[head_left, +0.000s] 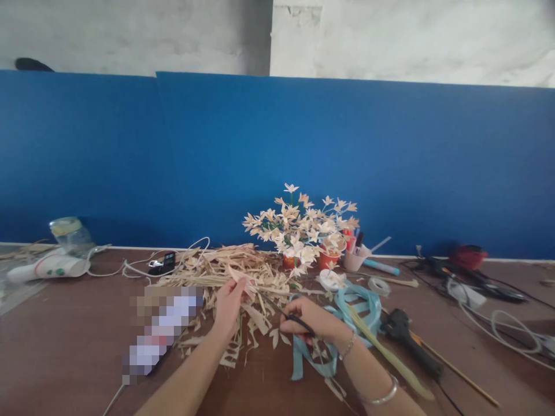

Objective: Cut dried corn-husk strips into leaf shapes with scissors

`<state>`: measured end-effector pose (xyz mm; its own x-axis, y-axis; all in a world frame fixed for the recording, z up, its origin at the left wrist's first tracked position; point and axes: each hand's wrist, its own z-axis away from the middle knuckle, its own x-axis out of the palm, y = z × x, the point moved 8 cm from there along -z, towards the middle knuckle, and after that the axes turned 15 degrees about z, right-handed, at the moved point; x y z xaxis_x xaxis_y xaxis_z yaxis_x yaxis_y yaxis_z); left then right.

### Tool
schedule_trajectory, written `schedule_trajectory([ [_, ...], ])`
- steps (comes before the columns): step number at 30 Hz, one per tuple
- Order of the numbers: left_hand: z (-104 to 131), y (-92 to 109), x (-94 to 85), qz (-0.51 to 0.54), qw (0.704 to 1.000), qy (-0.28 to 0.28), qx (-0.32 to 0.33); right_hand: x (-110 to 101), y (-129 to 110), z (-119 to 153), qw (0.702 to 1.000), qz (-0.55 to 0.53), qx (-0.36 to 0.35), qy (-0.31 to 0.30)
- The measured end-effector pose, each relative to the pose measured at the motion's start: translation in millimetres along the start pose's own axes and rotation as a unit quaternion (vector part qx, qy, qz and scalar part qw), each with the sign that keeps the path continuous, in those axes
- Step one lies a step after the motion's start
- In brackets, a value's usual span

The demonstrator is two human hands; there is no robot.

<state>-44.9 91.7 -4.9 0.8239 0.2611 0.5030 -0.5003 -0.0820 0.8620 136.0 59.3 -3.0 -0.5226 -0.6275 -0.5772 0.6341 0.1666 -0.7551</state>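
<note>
My left hand (232,303) is closed on a pale strip of husk (238,278) above the heap of dry husks (212,266). To its right, my right hand (306,318) grips dark-handled scissors (301,323), whose blades point up and left toward the strip. Small cut petal-shaped pieces (280,337) lie on the brown table below the hands. Behind them, a bunch of pale husk flowers (299,222) stands in red cups. Light blue ribbon (359,309) lies coiled to the right, partly behind my right wrist.
A black glue gun (411,344) and thin stick (459,370) lie right. A tape roll (378,286) and pen cup (355,259) stand near the flowers. Left are a blurred-out object (162,335), black keys (162,264) and a jar (73,236). Cables (498,335) spread at far right.
</note>
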Motion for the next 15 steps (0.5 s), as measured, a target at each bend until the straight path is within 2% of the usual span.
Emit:
schedule_trajectory([
  [6, -1.3, -14.1, 7.5, -0.087, 0.992, -0.075, -0.055, 0.2, 8.0, -2.0, 0.999, 0.04, 0.012, -0.009],
  [12, 3.3, -25.5, 16.8, -0.068, 0.983, -0.131, -0.11, 0.5, 13.0, -0.9, 0.999, 0.028, 0.015, -0.025],
  [15, 5.8, -29.7, 18.9, -0.066, 0.98, -0.138, -0.125, 1.9, 15.2, -1.6, 0.999, 0.024, 0.014, -0.033],
])
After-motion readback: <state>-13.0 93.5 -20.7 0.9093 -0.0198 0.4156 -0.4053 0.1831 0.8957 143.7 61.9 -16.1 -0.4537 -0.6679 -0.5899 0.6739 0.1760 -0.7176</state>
